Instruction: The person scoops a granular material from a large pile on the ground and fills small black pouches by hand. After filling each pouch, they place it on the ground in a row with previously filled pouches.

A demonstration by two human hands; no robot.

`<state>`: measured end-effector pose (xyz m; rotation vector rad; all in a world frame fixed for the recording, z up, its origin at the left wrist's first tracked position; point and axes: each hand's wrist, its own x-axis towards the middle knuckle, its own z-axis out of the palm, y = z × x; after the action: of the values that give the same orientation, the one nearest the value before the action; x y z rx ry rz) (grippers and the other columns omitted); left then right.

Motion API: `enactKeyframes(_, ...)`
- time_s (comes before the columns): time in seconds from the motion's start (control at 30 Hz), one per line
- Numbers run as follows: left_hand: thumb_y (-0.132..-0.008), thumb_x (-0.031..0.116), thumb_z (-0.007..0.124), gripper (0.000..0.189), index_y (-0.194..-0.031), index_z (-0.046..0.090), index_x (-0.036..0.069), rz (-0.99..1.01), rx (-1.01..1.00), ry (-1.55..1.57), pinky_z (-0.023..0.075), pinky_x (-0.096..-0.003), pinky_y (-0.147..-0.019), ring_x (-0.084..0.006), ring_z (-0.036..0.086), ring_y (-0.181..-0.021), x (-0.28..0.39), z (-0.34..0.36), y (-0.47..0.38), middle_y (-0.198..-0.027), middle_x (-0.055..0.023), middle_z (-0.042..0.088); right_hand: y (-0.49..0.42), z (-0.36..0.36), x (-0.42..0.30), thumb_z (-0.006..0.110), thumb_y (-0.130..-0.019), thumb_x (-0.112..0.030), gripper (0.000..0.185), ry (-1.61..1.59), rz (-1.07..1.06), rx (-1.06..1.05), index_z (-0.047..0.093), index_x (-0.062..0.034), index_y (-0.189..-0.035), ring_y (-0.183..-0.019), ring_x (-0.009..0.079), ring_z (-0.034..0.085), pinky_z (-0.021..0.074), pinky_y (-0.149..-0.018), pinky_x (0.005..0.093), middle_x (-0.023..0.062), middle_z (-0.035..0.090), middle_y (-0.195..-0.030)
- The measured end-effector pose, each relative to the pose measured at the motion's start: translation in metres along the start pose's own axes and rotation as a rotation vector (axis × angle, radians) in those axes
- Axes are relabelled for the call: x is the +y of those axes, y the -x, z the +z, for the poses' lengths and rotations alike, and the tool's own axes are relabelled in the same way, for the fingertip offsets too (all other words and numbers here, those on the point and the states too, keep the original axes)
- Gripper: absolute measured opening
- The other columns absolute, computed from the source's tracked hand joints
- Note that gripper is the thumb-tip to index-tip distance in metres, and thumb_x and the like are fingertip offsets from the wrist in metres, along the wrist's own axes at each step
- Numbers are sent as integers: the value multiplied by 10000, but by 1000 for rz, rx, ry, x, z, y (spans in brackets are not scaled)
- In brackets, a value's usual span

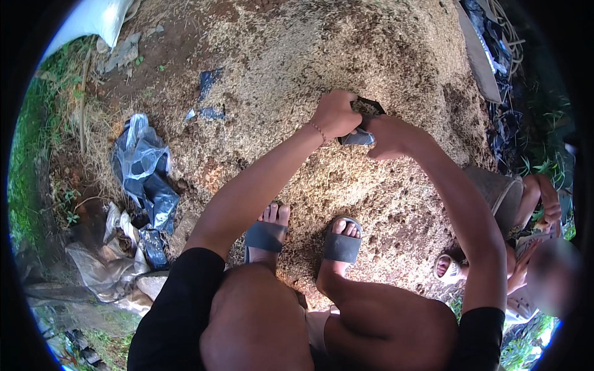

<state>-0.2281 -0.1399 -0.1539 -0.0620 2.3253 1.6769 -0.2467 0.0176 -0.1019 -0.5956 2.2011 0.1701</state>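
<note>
Both my hands are at a small black plastic bag (357,138), just above husk-covered ground (287,153). My left hand (338,113), with a thin braided band at the wrist, grips the bag's left side. At its right side, my right hand (392,134) has its fingers over the rim and its thumb held apart below. The bag's mouth faces up towards me, and dark, flecked loose material (366,107) shows inside. My hands hide much of the bag's wall, and I cannot tell whether its base touches the ground.
Crumpled black and clear plastic (144,162) lies at left, near torn plastic scraps (211,90). My sandalled feet stand below my hands. At right, a person (517,273) sits beside a tipped bucket (499,195). A grey board (482,55) and a white sack (88,21) lie farther off.
</note>
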Motion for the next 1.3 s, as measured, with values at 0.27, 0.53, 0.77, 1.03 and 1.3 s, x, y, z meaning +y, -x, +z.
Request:
enactKeyframes(0.27,-820,-48,551,502,-1316,604,-105,7,-180,-113,561,-309,-613,-188,729,-669,13,-19,0,-976,-248,725,8,4,22,584,-946,-102,237,-44,-116,263,705,-95,-1150,-749,284,710,562,-738,465,163,712,-816)
enactKeyframes(0.53,-780,-22,584,364,-1118,710,-69,18,-282,-117,582,-350,-653,-228,747,-649,21,-23,3,-788,-203,728,26,2,23,654,-931,-166,354,-102,-53,275,659,-109,-1280,-852,337,706,548,-837,473,197,722,-889)
enactKeyframes(0.77,-757,-10,603,629,-1383,556,-52,326,-89,-326,538,-368,-951,-371,696,-1067,-6,5,18,-1329,-242,634,16,49,-5,720,-842,-151,638,-98,-253,556,485,55,-1399,-1306,392,542,467,-1119,421,270,497,-1460)
enactKeyframes(1.03,-757,-29,596,688,-1439,500,-47,288,-36,-313,495,-361,-1043,-296,601,-1279,-16,10,24,-1541,-204,454,17,52,-2,742,-836,-241,616,-167,-220,364,561,34,-1357,-1259,382,577,457,-1118,438,242,531,-1439)
enactKeyframes(1.3,-740,-27,593,674,-1408,518,-67,327,-4,-247,427,-360,-1123,-349,551,-1321,-24,13,29,-1490,-212,508,7,57,-11,778,-765,-240,535,-105,-251,451,645,40,-1201,-1169,350,644,555,-987,422,244,645,-1261)
